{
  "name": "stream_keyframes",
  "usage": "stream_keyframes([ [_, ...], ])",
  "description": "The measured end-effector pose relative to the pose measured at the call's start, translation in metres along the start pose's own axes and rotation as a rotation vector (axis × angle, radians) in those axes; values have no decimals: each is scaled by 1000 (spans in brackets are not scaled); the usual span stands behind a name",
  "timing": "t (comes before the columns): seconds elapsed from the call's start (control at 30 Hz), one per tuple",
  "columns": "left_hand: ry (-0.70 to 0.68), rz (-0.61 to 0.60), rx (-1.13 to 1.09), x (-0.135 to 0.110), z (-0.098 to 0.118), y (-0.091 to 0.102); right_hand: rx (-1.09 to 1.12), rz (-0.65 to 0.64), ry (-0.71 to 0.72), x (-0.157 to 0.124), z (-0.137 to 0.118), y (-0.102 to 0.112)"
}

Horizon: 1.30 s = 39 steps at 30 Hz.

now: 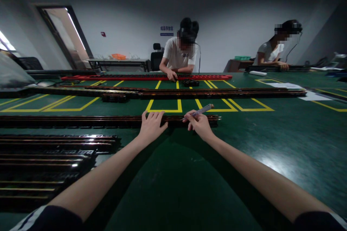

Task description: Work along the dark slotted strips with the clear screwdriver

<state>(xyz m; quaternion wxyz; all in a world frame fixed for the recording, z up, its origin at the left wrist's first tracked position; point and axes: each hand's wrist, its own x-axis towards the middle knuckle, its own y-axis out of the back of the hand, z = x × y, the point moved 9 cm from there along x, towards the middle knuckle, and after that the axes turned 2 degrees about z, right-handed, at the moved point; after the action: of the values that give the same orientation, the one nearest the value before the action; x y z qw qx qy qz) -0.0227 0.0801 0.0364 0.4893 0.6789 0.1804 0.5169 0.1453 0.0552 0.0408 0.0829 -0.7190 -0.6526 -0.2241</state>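
My left hand [151,128] rests on a long dark rail [81,121] with copper-coloured strips, its fingers spread over the rail's far edge. To its right, my right hand [201,125] is closed around a slim, pen-like tool [202,109] with a pale shaft and a brownish upper end. The tool slants, its lower end close to the rail; whether it touches is too small to tell. The rail lies crosswise on the green table [173,173] and ends just right of my right hand.
Several similar dark rails [48,158] lie at the left front. Beyond yellow tape marks stretches another row of rails [217,94]. A co-worker [180,56] leans over a long red rail [114,77] opposite; a second person [271,52] works at the far right, near white papers [311,95].
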Motion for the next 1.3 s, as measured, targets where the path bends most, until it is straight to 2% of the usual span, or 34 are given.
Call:
stream_keyframes([
  [0.87, -26, 6, -3, -1, 3, 4, -67, 30, 23, -1, -4, 2],
  [1.13, -18, -13, -29, -1, 2, 4, -22, 124, 18, -1, -2, 12],
  [1.3, -18, -31, -40, -1, 0, 1, -13, 93, -4, -1, -1, 11],
])
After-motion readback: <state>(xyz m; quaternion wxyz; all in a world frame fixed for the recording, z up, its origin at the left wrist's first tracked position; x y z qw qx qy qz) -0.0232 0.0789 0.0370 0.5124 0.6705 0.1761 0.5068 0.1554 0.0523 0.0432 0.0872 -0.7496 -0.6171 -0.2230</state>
